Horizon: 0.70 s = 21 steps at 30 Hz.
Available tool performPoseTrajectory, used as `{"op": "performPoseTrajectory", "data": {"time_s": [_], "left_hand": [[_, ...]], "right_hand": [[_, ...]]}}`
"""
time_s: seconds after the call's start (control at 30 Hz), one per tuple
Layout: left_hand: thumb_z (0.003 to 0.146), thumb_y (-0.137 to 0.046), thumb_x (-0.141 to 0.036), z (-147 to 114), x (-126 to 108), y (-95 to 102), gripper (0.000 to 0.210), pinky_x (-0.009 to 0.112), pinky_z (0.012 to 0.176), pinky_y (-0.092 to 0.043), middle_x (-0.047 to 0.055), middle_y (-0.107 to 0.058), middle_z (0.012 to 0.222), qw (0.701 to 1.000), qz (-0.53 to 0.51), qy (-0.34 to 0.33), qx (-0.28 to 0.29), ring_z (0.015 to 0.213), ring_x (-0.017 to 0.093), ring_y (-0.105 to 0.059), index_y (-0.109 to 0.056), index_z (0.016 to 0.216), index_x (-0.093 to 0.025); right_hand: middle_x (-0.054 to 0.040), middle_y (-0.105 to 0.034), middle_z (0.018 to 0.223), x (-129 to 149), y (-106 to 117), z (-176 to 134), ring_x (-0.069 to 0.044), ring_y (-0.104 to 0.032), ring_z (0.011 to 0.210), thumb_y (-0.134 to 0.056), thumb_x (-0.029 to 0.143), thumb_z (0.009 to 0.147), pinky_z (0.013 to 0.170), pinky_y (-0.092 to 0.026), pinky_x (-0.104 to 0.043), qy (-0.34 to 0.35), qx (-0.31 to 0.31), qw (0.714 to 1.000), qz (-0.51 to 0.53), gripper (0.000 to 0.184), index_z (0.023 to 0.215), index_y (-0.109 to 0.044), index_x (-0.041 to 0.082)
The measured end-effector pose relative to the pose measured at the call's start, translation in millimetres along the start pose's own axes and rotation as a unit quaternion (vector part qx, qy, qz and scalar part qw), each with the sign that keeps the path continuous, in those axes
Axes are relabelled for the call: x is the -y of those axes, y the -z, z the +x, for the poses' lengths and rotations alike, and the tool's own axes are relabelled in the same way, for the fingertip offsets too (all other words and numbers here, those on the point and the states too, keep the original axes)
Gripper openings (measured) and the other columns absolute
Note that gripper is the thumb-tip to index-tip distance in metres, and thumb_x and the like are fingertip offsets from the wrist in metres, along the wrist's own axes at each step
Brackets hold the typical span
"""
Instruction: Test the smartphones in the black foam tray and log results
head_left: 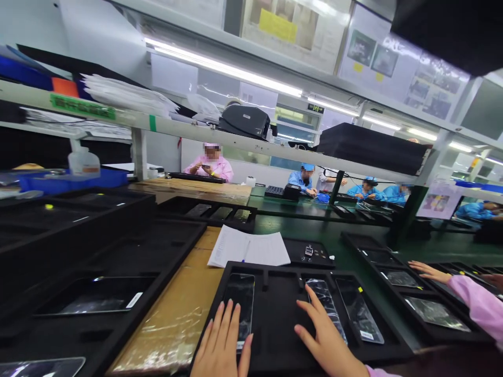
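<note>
A black foam tray (277, 314) lies in front of me, with slots that hold several flat glass-faced panels like phone screens. My left hand (222, 340) rests flat, fingers stretched out, over the lower part of the left dark panel (242, 293). Over the panel in crinkled clear film (320, 293) is my right hand (324, 335), its fingers spread and the index fingertip at the panel's upper edge. To its right sits a dark panel with a yellow tab and a white label (356, 303). Between my hands the tray's slot is bare black foam.
Stacked black trays (173, 235) with panels stand at the left, beside a taped cardboard box (188, 314). Behind my tray lie paper sheets (251, 246) with a pen. A co-worker's hand (430, 272) reaches over another tray (396, 293) at the right. A shelf (251, 141) crosses above.
</note>
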State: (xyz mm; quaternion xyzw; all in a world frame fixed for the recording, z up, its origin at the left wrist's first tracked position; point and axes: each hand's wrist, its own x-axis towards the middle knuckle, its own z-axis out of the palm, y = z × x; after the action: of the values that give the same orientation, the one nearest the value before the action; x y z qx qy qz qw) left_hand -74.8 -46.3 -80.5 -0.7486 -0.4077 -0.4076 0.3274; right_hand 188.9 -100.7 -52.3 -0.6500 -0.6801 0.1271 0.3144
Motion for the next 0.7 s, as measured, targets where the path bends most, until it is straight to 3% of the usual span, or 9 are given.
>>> {"op": "performPoseTrajectory", "data": {"time_s": [0.3,0.5,0.6,0.7], "left_hand": [[0.093,-0.053,-0.04,-13.0,5.1,-2.9,0.068,0.043,0.102,-0.054,0.013,-0.056,0.148,0.993,-0.05,0.032,0.105,0.133,0.032,-0.058,-0.037,0.156,-0.017],[0.092,-0.055,-0.039,-9.9,7.6,-0.2,0.062,0.046,0.1,-0.058,0.014,-0.06,0.145,0.99,-0.076,0.039,0.109,0.131,0.035,-0.059,-0.048,0.149,-0.016],[0.094,-0.052,-0.04,11.8,15.0,13.6,0.05,0.046,0.095,-0.061,0.011,-0.064,0.139,0.982,-0.131,0.059,0.125,0.128,0.033,-0.062,-0.058,0.14,-0.019],[0.097,-0.046,-0.046,70.7,21.5,42.1,0.046,0.039,0.094,-0.062,0.004,-0.065,0.14,0.957,-0.228,0.09,0.157,0.125,0.027,-0.065,-0.063,0.135,-0.028]], "right_hand": [[-0.0129,-0.03,0.166,-5.9,4.3,-5.2,-0.03,-0.033,0.151,-0.058,0.038,0.096,0.122,-0.034,-0.047,0.029,-0.023,0.997,0.067,0.044,0.136,-0.064,0.021],[-0.0124,-0.041,0.16,-6.6,10.2,-13.2,-0.029,-0.041,0.147,-0.054,0.044,0.098,0.118,-0.04,-0.045,0.043,-0.028,0.993,0.108,0.04,0.129,-0.069,0.024],[-0.0114,-0.047,0.157,-17.6,33.3,-20.6,-0.029,-0.046,0.144,-0.053,0.048,0.098,0.116,-0.044,-0.046,0.046,-0.038,0.991,0.12,0.039,0.125,-0.071,0.026],[-0.0104,-0.053,0.153,-39.2,92.4,-21.1,-0.03,-0.05,0.142,-0.057,0.053,0.096,0.116,-0.043,-0.049,0.035,-0.107,0.988,0.105,0.041,0.124,-0.072,0.027]]}}
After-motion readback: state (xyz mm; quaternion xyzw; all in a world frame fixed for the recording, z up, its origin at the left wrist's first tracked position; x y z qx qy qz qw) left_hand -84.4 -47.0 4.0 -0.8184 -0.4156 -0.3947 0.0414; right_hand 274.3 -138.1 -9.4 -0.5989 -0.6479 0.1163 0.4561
